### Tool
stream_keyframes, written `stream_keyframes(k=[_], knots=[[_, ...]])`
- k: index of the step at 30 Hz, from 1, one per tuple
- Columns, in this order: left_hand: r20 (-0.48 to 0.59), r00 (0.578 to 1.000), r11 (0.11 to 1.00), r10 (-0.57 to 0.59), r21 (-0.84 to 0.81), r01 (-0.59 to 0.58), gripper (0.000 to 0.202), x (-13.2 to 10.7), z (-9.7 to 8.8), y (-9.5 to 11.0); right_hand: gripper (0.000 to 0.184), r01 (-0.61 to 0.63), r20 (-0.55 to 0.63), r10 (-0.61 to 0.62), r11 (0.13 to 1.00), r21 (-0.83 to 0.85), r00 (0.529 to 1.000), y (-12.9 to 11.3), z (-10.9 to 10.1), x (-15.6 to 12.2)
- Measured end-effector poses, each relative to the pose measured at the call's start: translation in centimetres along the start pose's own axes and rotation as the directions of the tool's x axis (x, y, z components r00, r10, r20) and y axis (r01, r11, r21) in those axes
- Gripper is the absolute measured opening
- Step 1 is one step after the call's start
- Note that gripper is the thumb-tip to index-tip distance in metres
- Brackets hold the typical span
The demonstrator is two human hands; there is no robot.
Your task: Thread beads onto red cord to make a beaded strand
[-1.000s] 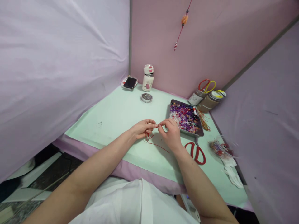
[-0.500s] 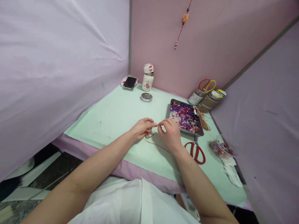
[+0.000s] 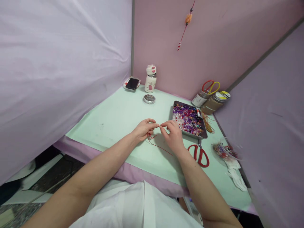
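Observation:
My left hand [image 3: 146, 128] is closed, with a red cord [image 3: 160, 147] running from its curled fingers and trailing over the table to the right. A few small clear and red pieces show below that palm. Opposite it, my right hand [image 3: 173, 134] pinches with thumb and forefinger right at the left fingertips. Something tiny and pale sits where the fingertips meet; it is too small to name. Just right of my right hand lies a dark tray of beads [image 3: 206, 136], purple, red and clear. Red-handled scissors [image 3: 201, 158] rest below the tray, partly beside my right forearm.
At the back stand a white bottle [image 3: 150, 84], a round clear-lidded container [image 3: 149, 99] and a phone [image 3: 132, 84]. Jars [image 3: 211, 104], one with scissors, stand at back right. A clear bag of beads [image 3: 224, 150] and white cloth [image 3: 236, 179] lie right. A beaded cord [image 3: 188, 19] hangs above.
My right thumb and forefinger have straightened a little and drawn slightly closer to the left fingertips. The left hand and the cord stay nearly in place.

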State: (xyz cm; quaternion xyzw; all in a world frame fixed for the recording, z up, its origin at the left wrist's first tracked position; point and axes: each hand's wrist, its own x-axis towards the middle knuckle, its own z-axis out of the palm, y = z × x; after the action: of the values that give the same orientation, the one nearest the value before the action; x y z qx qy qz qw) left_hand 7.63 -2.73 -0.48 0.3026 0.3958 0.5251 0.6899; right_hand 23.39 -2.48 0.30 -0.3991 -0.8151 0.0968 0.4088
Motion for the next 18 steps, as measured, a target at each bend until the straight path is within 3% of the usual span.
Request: stream_keyframes(k=[3,7,11,18], knots=[[-0.02,0.999,0.999,0.048,0.02,-0.047,0.038,-0.02,0.17,-0.04,0.015,-0.207,0.02,0.207,0.965,0.158,0.978,0.16,-0.02,0.24],[-0.03,0.997,0.994,0.076,0.075,-0.074,0.037,-0.14,0.38,-0.13,0.02,-0.429,0.139,0.406,0.842,0.326,0.903,0.57,0.19,0.53],[-0.029,0.995,0.99,0.09,0.115,-0.086,0.039,-0.36,0.57,-0.1,0.024,-0.518,0.214,0.472,0.754,0.404,0.855,0.68,0.43,0.54],[-0.035,0.992,0.982,0.117,0.155,-0.111,0.038,-0.23,0.61,-0.32,0.024,-0.564,0.268,0.496,0.721,0.403,0.826,0.26,0.24,0.52]])
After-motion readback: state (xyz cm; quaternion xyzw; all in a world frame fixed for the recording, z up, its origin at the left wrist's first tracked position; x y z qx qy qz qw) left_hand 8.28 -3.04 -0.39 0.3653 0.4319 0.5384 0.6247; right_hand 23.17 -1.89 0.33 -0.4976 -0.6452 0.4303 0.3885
